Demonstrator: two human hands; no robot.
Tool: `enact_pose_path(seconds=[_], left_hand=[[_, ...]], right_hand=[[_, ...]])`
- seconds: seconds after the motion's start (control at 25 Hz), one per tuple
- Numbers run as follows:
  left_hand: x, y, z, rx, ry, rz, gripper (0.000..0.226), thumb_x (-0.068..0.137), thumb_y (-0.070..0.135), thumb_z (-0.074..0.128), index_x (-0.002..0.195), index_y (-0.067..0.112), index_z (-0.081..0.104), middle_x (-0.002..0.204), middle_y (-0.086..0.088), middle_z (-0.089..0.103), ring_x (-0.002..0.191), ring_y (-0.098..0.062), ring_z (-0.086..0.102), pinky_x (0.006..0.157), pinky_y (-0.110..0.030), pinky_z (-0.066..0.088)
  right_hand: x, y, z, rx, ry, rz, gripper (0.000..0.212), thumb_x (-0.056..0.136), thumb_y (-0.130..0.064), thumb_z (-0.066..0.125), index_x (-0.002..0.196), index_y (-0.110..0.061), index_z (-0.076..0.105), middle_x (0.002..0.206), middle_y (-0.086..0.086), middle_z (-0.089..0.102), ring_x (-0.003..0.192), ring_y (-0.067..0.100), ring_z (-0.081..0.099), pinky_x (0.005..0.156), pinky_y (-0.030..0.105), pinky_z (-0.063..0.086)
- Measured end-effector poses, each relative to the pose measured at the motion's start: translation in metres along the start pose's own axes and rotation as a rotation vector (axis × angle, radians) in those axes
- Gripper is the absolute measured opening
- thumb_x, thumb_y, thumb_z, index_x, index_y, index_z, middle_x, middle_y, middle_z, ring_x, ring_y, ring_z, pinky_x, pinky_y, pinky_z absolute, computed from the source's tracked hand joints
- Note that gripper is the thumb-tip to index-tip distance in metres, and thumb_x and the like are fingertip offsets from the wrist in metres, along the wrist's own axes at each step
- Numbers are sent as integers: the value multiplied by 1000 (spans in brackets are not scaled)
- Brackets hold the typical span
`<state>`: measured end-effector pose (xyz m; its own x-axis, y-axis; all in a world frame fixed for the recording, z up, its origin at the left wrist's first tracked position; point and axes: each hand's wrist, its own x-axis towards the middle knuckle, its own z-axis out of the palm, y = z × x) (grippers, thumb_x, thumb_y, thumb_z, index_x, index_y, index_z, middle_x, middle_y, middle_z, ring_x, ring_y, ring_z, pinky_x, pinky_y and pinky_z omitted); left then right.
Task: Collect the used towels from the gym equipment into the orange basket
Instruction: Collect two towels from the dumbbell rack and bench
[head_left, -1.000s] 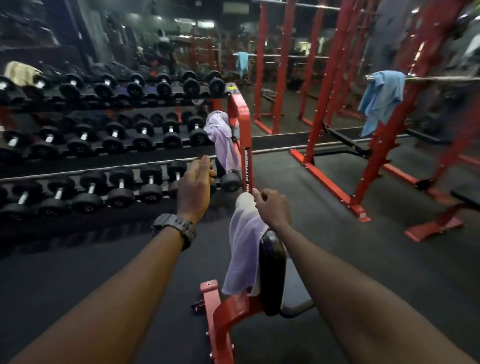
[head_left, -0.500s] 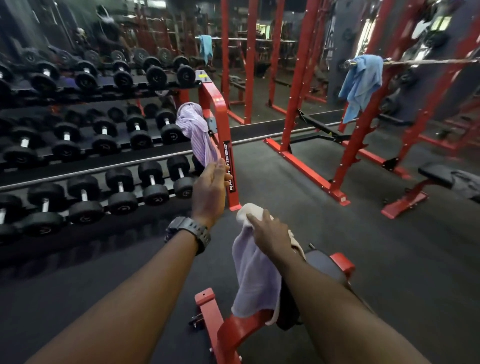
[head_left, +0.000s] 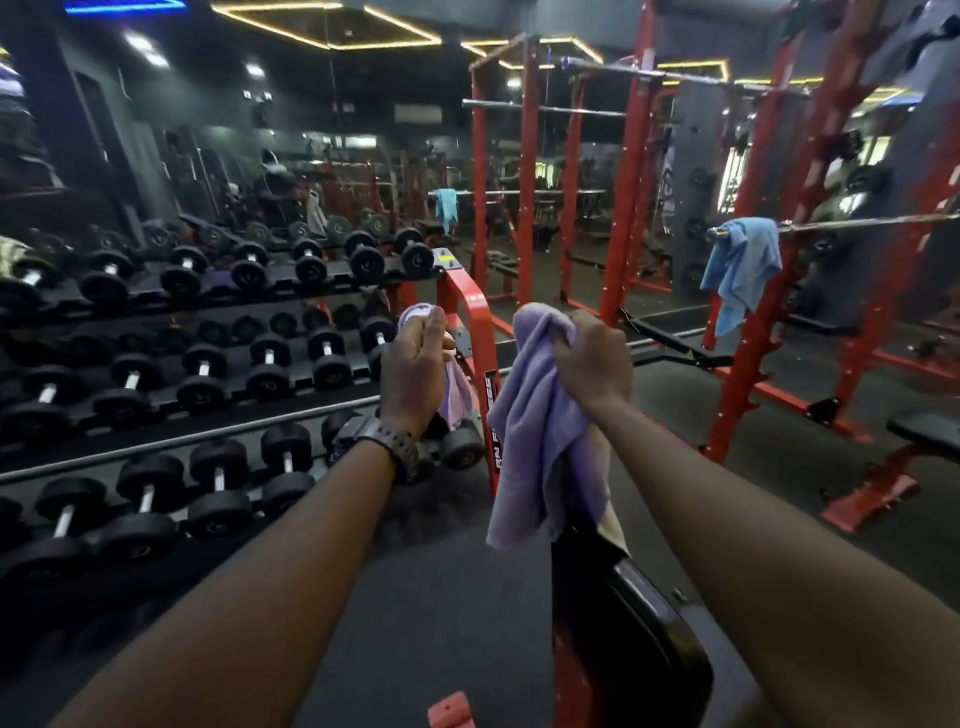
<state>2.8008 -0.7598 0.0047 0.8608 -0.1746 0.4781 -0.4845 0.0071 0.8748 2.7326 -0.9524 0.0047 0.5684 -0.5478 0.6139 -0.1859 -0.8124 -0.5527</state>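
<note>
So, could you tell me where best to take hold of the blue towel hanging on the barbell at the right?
Probably grip the blue towel at its bunched fold on top of the barbell, coming from the front and above. It drapes over the bar with its tails hanging loose, so lifting at the fold should free it cleanly.

Head view: single wide-angle camera, facing forward and slightly down; forearms near, dumbbell rack (head_left: 218, 364) left, red racks (head_left: 753, 364) far right.

Red dumbbell rack upright (head_left: 483, 364) | white vertical lettering, partly hidden by towel | readable part: "RN F", rest unclear
</note>
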Motion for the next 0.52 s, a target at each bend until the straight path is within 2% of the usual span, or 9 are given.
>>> enact_pose_path(seconds=[0.08, 0.28, 0.52], left_hand=[[27, -8, -17, -27, 8, 13, 37, 101, 49, 40, 85, 23, 61, 83, -4, 69, 81, -27, 67, 88, -58, 54], [123, -54, -77, -78, 5, -7, 42, 93, 61, 39, 80, 27, 61, 77, 1, 70, 76, -20, 68, 86, -57, 55], [237, -102, -129, -79, -61, -9, 41, 91, 62, 41, 82, 28, 61, 80, 0, 69, 73, -18, 65, 81, -52, 56]], right_hand=[[21, -22, 11, -6, 33, -27, 28, 98, -38, 51, 98, -13, 66, 94, 23, 72, 91, 45, 67, 72, 43, 50], [58, -64, 89, -99, 71, 47, 28, 97, -39, 51, 102, -16, 66, 98, 21, 72, 94, 44, 67, 78, 47, 54], [109, -108, 175, -113, 129, 83, 27, 97, -37, 52, 99, -15, 67, 96, 22, 73, 92, 45, 67, 73, 43, 50]])
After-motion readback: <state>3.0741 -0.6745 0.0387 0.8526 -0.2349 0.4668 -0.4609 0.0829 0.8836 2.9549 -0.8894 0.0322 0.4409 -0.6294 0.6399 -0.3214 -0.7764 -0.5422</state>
